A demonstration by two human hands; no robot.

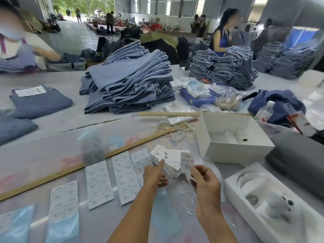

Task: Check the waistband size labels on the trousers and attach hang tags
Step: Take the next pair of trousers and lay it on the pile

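Right hand (pixel 204 179) pinches a sticker (pixel 187 163); left hand (pixel 155 174) thumb raised.

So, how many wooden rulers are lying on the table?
2. One long wooden ruler runs diagonally from the left edge toward the string bundle. The second wooden ruler lies crosswise behind the open white box. Others may be hidden under the clutter.

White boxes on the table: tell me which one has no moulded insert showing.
The upright open box behind the right hand, beside the rulers. It holds only one small dark item; the box nearer the table's edge holds a shaped white tray.
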